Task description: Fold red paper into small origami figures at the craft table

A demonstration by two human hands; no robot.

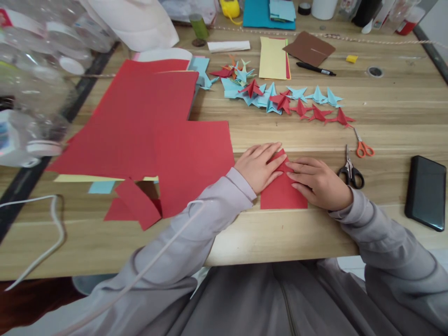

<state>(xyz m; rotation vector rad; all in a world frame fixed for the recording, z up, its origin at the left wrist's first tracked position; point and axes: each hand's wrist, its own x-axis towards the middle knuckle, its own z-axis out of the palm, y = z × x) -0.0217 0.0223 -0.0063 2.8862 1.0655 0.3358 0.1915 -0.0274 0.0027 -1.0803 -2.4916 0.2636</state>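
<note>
A small piece of red paper (284, 196) lies flat near the table's front edge, its top corners folded inward to a point. My left hand (261, 165) rests on its upper left part, fingers stretched out over the folded tip. From the right, my right hand (313, 181) lies on the paper's right side, fingers extended and touching it. Part of the folds is hidden under the fingers. Beyond the hands are folded red paper cranes (318, 113) and light blue paper cranes (318, 95) in rows, some heaped together.
Large red sheets (140, 112) cover the left side, with red offcuts (140, 205) before them. Black scissors (350, 172), orange scissors (364, 147) and a black phone-like device (426, 192) lie right. Farther back are a pen (315, 68), yellow paper (273, 58) and brown paper (308, 48). Plastic bottles (38, 88) crowd the left.
</note>
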